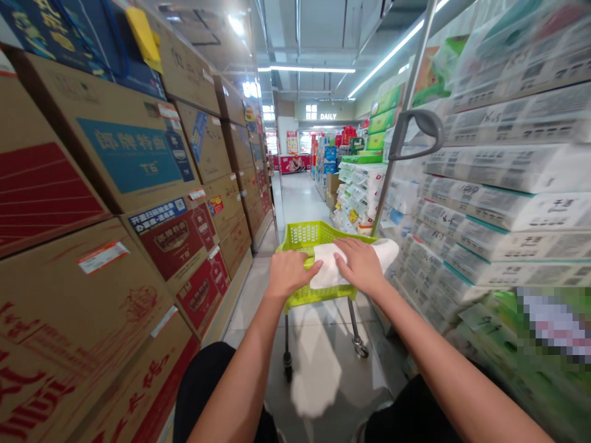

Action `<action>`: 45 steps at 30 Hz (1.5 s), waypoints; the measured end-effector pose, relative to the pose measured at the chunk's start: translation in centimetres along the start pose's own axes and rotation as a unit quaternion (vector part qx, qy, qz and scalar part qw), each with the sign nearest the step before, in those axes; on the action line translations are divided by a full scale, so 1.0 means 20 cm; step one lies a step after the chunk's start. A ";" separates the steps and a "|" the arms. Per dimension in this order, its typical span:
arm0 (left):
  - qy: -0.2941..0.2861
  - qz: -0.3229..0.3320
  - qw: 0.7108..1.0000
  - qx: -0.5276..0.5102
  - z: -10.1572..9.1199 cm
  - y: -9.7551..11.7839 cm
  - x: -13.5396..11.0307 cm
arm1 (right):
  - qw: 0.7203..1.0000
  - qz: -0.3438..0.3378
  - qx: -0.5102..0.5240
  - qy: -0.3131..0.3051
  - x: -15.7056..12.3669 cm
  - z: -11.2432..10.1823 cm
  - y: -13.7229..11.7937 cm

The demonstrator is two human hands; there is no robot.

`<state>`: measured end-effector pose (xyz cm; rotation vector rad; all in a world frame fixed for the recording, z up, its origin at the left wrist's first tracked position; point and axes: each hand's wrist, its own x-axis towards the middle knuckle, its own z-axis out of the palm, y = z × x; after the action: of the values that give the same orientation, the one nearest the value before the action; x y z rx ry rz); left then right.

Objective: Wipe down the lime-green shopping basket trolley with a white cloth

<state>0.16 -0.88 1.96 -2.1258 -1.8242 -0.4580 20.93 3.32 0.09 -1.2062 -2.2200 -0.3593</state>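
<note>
In front of my knees stands a small yellow-green shopping cart (305, 296), its plastic basket perforated and its thin grey legs on casters. Across the basket's near edge lies a white cloth (323, 274) that stretches to the right corner. My left hand (289, 271) is closed over the near left edge, its thumb pointing right at the cloth. On the cloth, my right hand (362, 261) grips with bent fingers, thumb toward the left one. A pole with a grey loop handle (418, 134) rises by the cart's right side.
Stacked cardboard cartons (138, 147) line the left side. Plastic-wrapped packs of tissue (498, 203) are piled on the right, close to my right arm. Between them a pale tiled aisle (302, 206) runs ahead toward a red display (295, 163).
</note>
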 end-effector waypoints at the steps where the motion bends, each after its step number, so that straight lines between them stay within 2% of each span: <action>1: 0.000 -0.003 1.000 -0.003 0.00 -0.01 -0.01 | 1.000 -0.008 -0.002 0.017 -0.04 0.01 -0.02; 6: 0.028 -0.048 0.998 0.010 0.01 0.00 -0.03 | 0.998 -0.016 -0.018 0.062 -0.22 0.04 -0.09; 8: 0.029 -0.051 0.998 0.016 0.02 0.03 -0.03 | 0.998 -0.011 -0.017 0.058 -0.22 0.03 -0.08; 10: 0.026 -0.038 0.999 0.014 0.03 0.06 -0.03 | 0.999 0.015 -0.020 0.040 -0.15 0.00 -0.06; 12: 0.024 -0.020 0.999 0.009 0.02 0.09 -0.02 | 0.997 0.066 -0.036 -0.005 -0.03 -0.03 -0.03; 15: 0.023 0.008 1.000 0.001 0.01 0.13 0.00 | 0.980 0.148 -0.043 -0.129 0.17 -0.05 0.04; 17: 0.024 0.013 1.000 -0.005 0.01 0.15 0.00 | 0.965 0.168 -0.016 -0.202 0.28 -0.05 0.09; 19: 0.030 -0.007 0.999 -0.008 0.02 0.16 0.01 | 0.961 0.166 0.010 -0.222 0.33 -0.04 0.11; 22: 0.046 -0.063 0.997 -0.010 0.04 0.18 0.03 | 0.973 0.159 0.009 -0.170 0.28 -0.03 0.09; 24: 0.054 -0.089 0.995 -0.011 0.05 0.19 0.04 | 0.984 0.148 -0.010 -0.101 0.19 -0.02 0.05; 28: 0.068 -0.089 0.994 -0.012 0.06 0.19 0.04 | 0.991 0.108 -0.042 0.066 -0.02 0.02 -0.05; 30: 0.067 -0.073 0.995 -0.012 0.05 0.18 0.03 | 0.990 0.095 -0.041 0.094 -0.08 0.03 -0.07; 33: 0.061 -0.047 0.997 -0.014 0.05 0.19 0.02 | 0.992 0.118 -0.028 0.043 -0.05 0.01 0.00; 35: 0.060 -0.034 0.998 -0.015 0.05 0.20 0.01 | 0.982 0.180 -0.011 -0.053 0.05 -0.02 0.10; 37: 0.061 -0.030 0.998 -0.013 0.05 0.22 0.00 | 0.954 0.244 0.008 -0.172 0.17 -0.04 0.22; 39: 0.065 -0.038 0.997 -0.008 0.05 0.24 -0.01 | 0.925 0.269 0.032 -0.266 0.27 -0.05 0.32; 40: 0.066 -0.046 0.997 -0.006 0.05 0.24 -0.01 | 0.917 0.268 0.043 -0.293 0.31 -0.05 0.35; 42: 0.068 -0.070 0.995 0.001 0.05 0.25 -0.01 | 0.912 0.267 0.052 -0.307 0.33 -0.05 0.38; 43: 0.070 -0.082 0.994 0.004 0.05 0.26 -0.01 | 0.917 0.273 0.048 -0.287 0.31 -0.04 0.37; 45: 0.073 -0.099 0.992 0.006 0.06 0.26 0.00 | 0.937 0.285 0.024 -0.198 0.22 -0.02 0.33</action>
<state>5.38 -1.22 0.77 -1.8566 -1.9551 -0.6294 24.74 9.80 2.95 -1.9489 -2.0383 0.1906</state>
